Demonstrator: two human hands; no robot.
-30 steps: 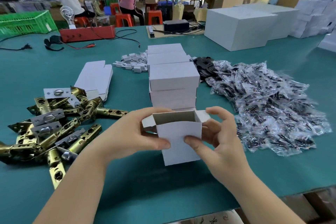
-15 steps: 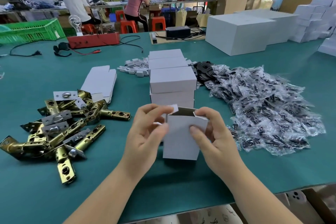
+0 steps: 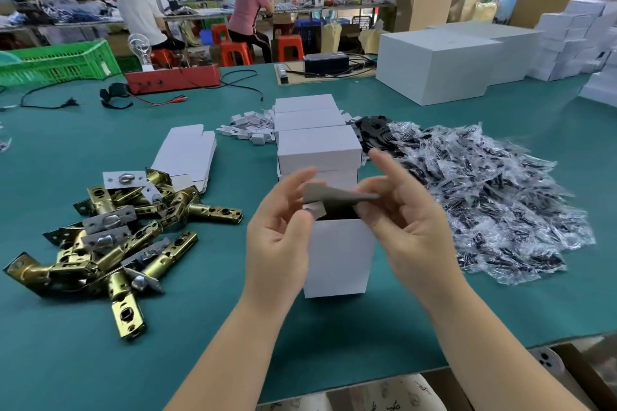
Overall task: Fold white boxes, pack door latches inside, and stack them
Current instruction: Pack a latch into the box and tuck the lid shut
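Note:
A small white box stands upright on the green table, its top open. My left hand holds its left side and a small side flap. My right hand pinches the grey-lined top flap and bends it over the opening. Behind it stands a stack of closed white boxes. A pile of brass door latches lies at the left. Flat unfolded white boxes lie beyond the latches.
A heap of small plastic bags with dark parts covers the right side. Small white cardboard pieces lie behind the stack. A red device with cables, a green crate and large white cartons stand at the back. People sit at far tables.
The box was held tilted in the air with its flaps spread; now it stands upright on the table. My right hand has pulled the top flap over the opening.

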